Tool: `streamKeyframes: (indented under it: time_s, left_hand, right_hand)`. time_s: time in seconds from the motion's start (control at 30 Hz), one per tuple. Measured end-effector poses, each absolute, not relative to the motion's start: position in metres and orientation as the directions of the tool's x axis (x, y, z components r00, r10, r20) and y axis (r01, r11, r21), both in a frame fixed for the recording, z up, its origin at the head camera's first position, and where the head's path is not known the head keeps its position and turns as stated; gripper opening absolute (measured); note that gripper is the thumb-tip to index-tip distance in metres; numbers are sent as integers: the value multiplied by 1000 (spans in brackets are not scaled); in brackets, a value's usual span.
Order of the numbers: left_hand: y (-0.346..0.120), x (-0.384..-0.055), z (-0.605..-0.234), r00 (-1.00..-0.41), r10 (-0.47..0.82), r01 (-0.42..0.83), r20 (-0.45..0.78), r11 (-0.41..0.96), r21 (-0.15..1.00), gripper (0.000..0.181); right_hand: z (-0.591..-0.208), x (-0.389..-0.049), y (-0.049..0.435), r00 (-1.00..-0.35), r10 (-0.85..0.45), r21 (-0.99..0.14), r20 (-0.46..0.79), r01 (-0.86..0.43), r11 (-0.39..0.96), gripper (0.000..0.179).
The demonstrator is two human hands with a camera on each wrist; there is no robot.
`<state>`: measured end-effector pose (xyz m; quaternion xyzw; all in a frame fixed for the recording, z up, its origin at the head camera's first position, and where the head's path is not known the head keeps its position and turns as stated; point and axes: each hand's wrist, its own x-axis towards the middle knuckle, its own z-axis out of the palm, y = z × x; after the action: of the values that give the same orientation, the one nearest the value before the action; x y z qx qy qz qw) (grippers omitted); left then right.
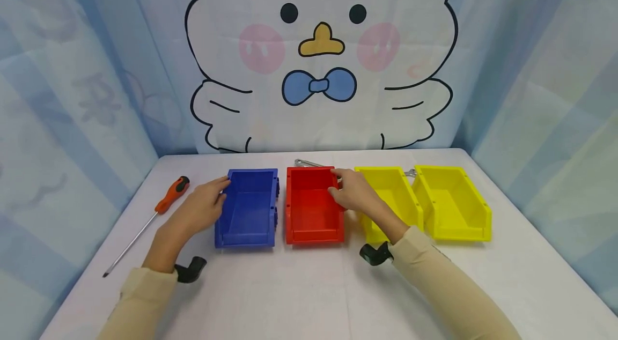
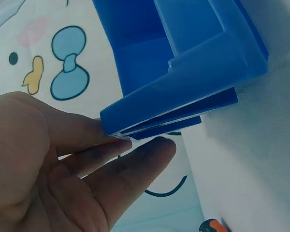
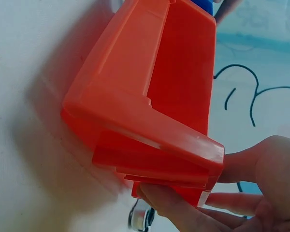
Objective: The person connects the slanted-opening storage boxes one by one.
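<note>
At the blue bin point(image 1: 248, 211), my left hand point(image 1: 195, 208) is by the upper left corner. In the left wrist view its fingers point(image 2: 82, 133) touch the bin's corner, while one fingertip stands slightly apart below the side ledge. My right hand point(image 1: 356, 190) grips the red bin point(image 1: 316, 206) at its upper right corner. The right wrist view has one digit under the side ledge and another behind the back rim, which hides its tip. Both bins show bare insides and stand side by side, a narrow gap between them.
Two yellow bins point(image 1: 454, 206) stand to the right, under and beyond my right forearm. An orange-handled screwdriver point(image 1: 169, 196) lies left of my left hand. Metal tools, partly hidden, lie behind the bins; one silver tool point(image 1: 306, 163) shows behind the red bin. A printed curtain point(image 1: 318, 120) hangs behind the white table.
</note>
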<state>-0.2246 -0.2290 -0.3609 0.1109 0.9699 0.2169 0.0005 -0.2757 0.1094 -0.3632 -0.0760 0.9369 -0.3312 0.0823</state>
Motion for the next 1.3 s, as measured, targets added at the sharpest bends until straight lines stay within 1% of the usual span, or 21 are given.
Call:
streamKeyframes:
  time_s: [0.3, 0.7, 0.9, 1.1, 1.3]
  left_hand:
    - [-232, -229, -364, -981, 194, 177, 0, 890, 420, 48]
    - [-229, -228, -363, -980, 198, 179, -1, 888, 423, 48]
    - [-227, -227, -362, -980, 197, 174, -12, 892, 416, 48]
    - [-228, -229, -363, -981, 193, 166, -21, 890, 424, 49]
    - [-226, -230, -362, -982, 186, 154, -38, 899, 411, 50]
  right_hand:
    - [-364, -278, 108, -981, -168, -651, -95, -66, 756, 62]
    - [-364, -284, 112, -982, -152, -669, -113, -37, 742, 59]
    - [-359, -285, 113, -980, -158, -649, -125, -39, 760, 56]
    - [-353, -287, 110, -978, -139, -624, -153, -14, 781, 56]
    - [-344, -289, 108, -977, -148, -627, -153, -20, 779, 55]
